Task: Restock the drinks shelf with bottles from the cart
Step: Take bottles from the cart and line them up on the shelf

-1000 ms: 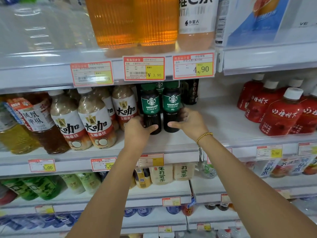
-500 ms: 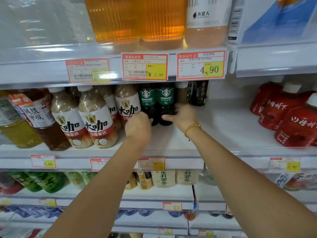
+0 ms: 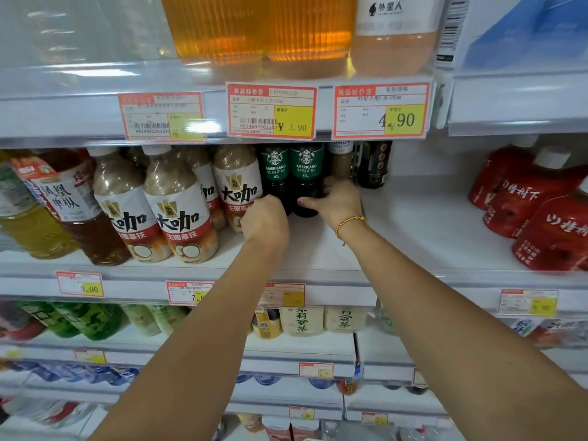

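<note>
1. Head view: left Americano bottle (image 3: 274, 173) and right Americano bottle (image 3: 306, 173) stand upright, touching, directly below the ¥3.90 price tag (image 3: 271, 110), pushed deeper onto the shelf (image 3: 413, 224) than a second ago.
2. Left hand (image 3: 265, 222): fingers curled round the left Americano bottle's base.
3. Right hand (image 3: 337, 202): thumb and fingers clamped on the right Americano bottle.

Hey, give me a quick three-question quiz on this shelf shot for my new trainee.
1. True or false: the left hand and right hand each grip one of the two Americano bottles.
2. Directly left of them stand: A milky coffee bottles, B red bottles, C orange juice cartons.
3. Fill in: the price tag above them reads ¥ ____.
Key: 1 true; 2 A; 3 3.90.
</note>
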